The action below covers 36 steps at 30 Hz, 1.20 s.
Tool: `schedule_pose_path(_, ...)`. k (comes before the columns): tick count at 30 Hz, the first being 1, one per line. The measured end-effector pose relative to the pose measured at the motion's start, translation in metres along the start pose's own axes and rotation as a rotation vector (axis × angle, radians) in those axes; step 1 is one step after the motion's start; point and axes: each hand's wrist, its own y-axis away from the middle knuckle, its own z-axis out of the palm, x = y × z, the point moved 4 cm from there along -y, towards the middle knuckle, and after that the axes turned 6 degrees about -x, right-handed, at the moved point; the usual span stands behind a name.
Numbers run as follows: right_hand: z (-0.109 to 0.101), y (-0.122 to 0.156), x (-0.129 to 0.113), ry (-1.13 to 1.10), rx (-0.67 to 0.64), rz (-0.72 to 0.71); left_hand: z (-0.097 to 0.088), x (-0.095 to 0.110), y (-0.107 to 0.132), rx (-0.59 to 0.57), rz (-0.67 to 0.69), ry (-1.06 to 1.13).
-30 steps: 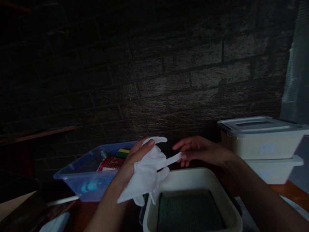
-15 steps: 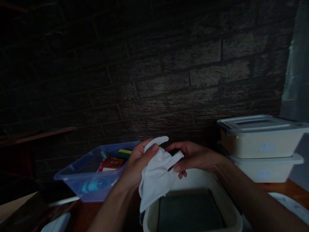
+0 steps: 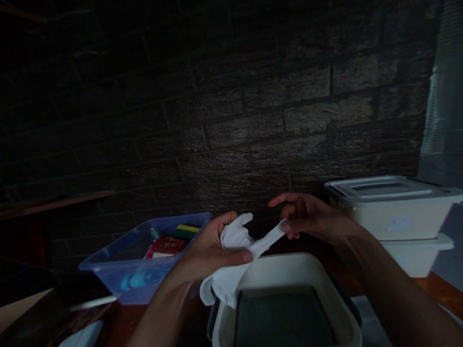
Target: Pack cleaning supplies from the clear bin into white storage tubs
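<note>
My left hand (image 3: 208, 253) is closed on a white cloth glove (image 3: 226, 284), its thumb lying across the fabric. My right hand (image 3: 302, 217) pinches the tip of one glove finger between thumb and fingertips, with the index finger stretched out. That glove finger is drawn straight between the two hands, while the rest hangs crumpled below my left hand. Under the glove stands an open cream bin (image 3: 289, 270), holding a dark green textured block or folded cloth (image 3: 284, 318).
At left, a translucent blue bin (image 3: 144, 274) contains a red packet (image 3: 168, 246), a yellow-green sponge (image 3: 187, 231) and a light-blue item. Two stacked cream boxes (image 3: 401, 217) with a grey lid stand at right. Behind is a dark brick wall (image 3: 231, 120).
My right hand has moved up and right, stretching a glove finger out. My left thumb has shifted lower across the glove, which is now more bunched.
</note>
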Motion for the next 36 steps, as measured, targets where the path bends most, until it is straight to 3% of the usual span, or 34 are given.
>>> schedule_pose_path(4, -0.011, 0.004, -0.004, 0.047, 0.059, -0.021, -0.009, -0.002, 0.002, 0.09, -0.035, -0.041)
schedule_pose_path(11, -0.017, 0.007, -0.009, 0.107, 0.084, -0.019, -0.01, -0.005, 0.002, 0.085, -0.069, -0.037)
schedule_pose_path(15, -0.013, 0.004, -0.005, 0.208, 0.056, 0.05, -0.005, -0.006, -0.001, 0.074, -0.042, -0.043)
schedule_pose_path(18, -0.012, 0.002, -0.003, 0.289, 0.092, 0.085, 0.002, -0.006, -0.003, 0.014, -0.034, -0.033)
schedule_pose_path(21, -0.008, 0.001, -0.005, 0.311, 0.167, 0.011, 0.012, -0.004, -0.005, -0.097, -0.044, -0.038)
schedule_pose_path(24, 0.009, -0.004, 0.001, 0.243, 0.05, 0.001, 0.021, -0.001, -0.005, -0.179, -0.026, -0.047)
schedule_pose_path(27, 0.029, -0.008, 0.013, 0.234, -0.162, 0.113, 0.024, 0.001, -0.005, -0.195, -0.005, -0.074)
schedule_pose_path(29, 0.032, -0.009, 0.019, 0.277, -0.232, 0.158, 0.022, 0.0, -0.005, -0.194, -0.017, -0.095)
schedule_pose_path(33, 0.014, -0.006, 0.016, 0.276, -0.146, 0.106, 0.01, -0.005, -0.004, -0.223, -0.105, -0.133)
schedule_pose_path(36, -0.007, -0.002, 0.011, 0.294, -0.037, 0.082, -0.004, -0.009, -0.005, -0.138, -0.156, -0.143)
